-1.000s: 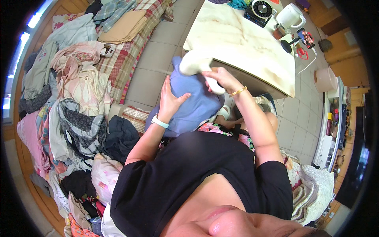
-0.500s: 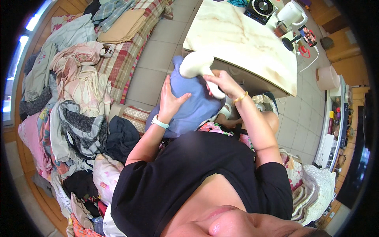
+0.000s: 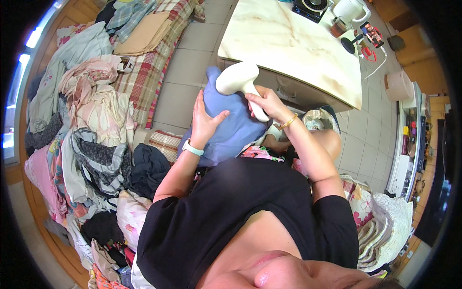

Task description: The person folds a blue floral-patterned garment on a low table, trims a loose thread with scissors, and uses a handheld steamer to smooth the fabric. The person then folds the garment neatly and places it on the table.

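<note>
A blue garment (image 3: 230,132) lies bunched across my lap. My right hand (image 3: 267,102) is closed round the handle of a white fabric shaver (image 3: 237,78), whose broad round head rests over the far part of the cloth. What lies under the head is hidden. On the garment's left side my left hand (image 3: 206,121) lies flat, fingers stretched out and thumb spread toward the shaver.
A marble-topped table (image 3: 269,33) stands ahead, bearing a black round-dialled device (image 3: 312,8), a white kettle (image 3: 350,9), a brown cup (image 3: 338,28) and a phone on a stand (image 3: 371,34). Heaped clothes (image 3: 101,111) cover the left side. Folded quilted cloth (image 3: 385,231) sits at right.
The view has shifted slightly, moving the table a little up and left. Shaver and right hand have moved slightly left in the picture; both hands keep the same hold on shaver and cloth.
</note>
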A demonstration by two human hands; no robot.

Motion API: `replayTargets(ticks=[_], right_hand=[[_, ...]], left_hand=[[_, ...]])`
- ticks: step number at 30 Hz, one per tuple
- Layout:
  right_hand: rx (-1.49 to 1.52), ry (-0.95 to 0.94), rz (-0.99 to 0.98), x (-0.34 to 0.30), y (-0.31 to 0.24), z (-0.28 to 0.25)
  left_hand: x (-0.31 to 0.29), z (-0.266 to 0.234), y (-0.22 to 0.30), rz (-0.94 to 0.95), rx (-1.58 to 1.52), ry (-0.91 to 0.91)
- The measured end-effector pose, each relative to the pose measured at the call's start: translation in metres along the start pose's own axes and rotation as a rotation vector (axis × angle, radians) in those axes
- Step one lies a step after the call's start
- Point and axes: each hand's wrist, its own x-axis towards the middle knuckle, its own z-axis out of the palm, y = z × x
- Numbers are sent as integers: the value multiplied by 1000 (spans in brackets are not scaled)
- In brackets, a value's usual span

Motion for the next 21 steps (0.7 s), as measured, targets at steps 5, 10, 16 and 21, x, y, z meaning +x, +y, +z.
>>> replayTargets(ticks=[5, 10, 16, 21], right_hand=[[-210, 302, -53, 10, 13, -31], [-268, 171, -134, -34, 20, 12], [-767, -198, -332, -69, 50, 30], [-599, 161, -126, -76, 92, -39]], left_hand=[[1, -2, -27, 26, -113, -22], [-1, 7, -94, -133, -361, -76], [-12, 8, -94, -428, -446, -144], [-32, 2, -113, -569, -562, -215]])
